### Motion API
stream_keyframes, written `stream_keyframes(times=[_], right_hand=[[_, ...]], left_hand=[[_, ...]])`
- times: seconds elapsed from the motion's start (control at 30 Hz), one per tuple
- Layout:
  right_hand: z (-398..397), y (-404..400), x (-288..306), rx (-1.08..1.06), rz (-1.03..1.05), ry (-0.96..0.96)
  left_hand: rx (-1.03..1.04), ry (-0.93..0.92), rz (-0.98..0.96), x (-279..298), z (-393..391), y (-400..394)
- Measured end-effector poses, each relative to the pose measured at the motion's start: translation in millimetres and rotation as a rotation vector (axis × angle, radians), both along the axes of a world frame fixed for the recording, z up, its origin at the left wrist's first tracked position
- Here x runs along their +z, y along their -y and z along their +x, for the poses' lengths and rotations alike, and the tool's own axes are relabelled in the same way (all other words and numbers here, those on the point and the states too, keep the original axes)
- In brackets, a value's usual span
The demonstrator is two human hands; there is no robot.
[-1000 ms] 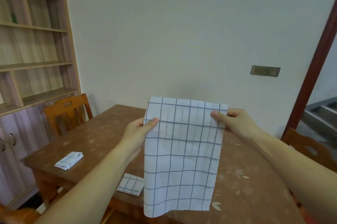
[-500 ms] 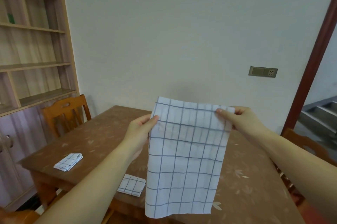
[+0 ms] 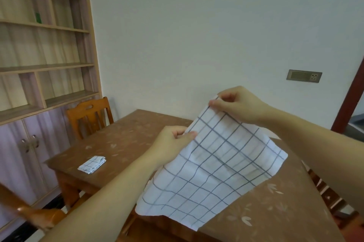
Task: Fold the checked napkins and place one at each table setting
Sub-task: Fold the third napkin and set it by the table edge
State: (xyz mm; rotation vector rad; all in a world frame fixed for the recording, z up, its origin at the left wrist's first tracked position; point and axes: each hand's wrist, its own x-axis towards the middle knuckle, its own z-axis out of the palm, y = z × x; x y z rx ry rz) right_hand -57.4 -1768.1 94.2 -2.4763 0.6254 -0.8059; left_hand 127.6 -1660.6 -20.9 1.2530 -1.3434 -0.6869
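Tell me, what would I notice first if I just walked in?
A big checked napkin, pinched along its top edge by the left hand and the right hand, spreads over the near side of the brown table. Farther left on the table lies a small folded napkin, near a wooden chair.

- Left hand (image 3: pixel 173 144) and forearm are bare, with no sleeve, watch or ring visible.
- Right hand (image 3: pixel 239 104) and forearm are likewise bare to the frame's edge, nails short and unpainted.
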Motion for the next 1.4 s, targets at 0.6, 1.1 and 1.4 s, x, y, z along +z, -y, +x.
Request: stream_keyframes(times=[0.6,1.1,1.4], right_hand=[[-70.4,12.6,-31.4,-0.041,0.574,-0.37],[-68.6,4.2,-75.6,-0.234,0.597,0.396],[-72.4,14.4,-79.2,-0.311,0.504,0.353]], left_hand=[[0.019,-0.288,0.156,12.8,18.2,-15.3],[0.147,-0.36,0.119,-17.8,14.3,-6.2],[0.218,-0.302,0.152,-20.6,20.8,-4.6]])
